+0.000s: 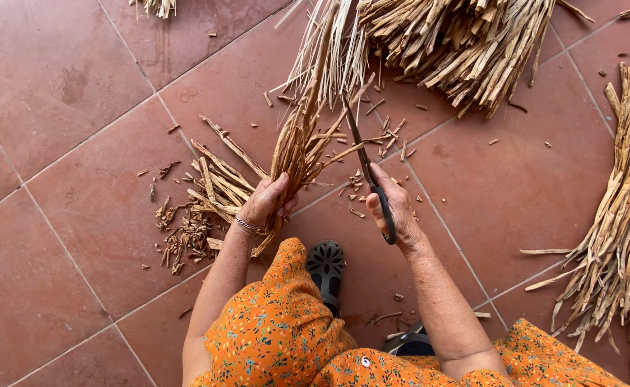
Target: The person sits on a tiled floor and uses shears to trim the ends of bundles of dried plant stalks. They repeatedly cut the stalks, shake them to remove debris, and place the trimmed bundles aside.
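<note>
We look down on a red tiled floor (pixel 78 86), and we take the bundle of dried strips (pixel 302 140) in the middle as our landmark. Our left hand (pixel 266 202) is closed tight around the lower end of this bundle, fingers wrapped over it, with a thin bracelet (pixel 247 224) at the wrist. The bundle rises from that fist at a slight tilt, its upper end fanning out toward the big heap of dried strips (pixel 465 43) that lies beyond it.

Just to the right of the bundle, our right hand (pixel 392 208) is clenched around the dark handle of a long knife (pixel 366 166). The blade points up and away from us and meets the right side of the bundle about halfway up its length.

To the left of the bundle, near our left hand, lies a small pile of cut scraps (pixel 196 208), with loose chips scattered over the tiles around it. Well to the right of the bundle, a second heap of strips (pixel 627 215) runs along the edge of the view.

Below the bundle, between our two forearms, a dark sandal (pixel 327 269) shows on the floor, and nearer still is the orange flowered dress (pixel 286 337) that we wear.
</note>
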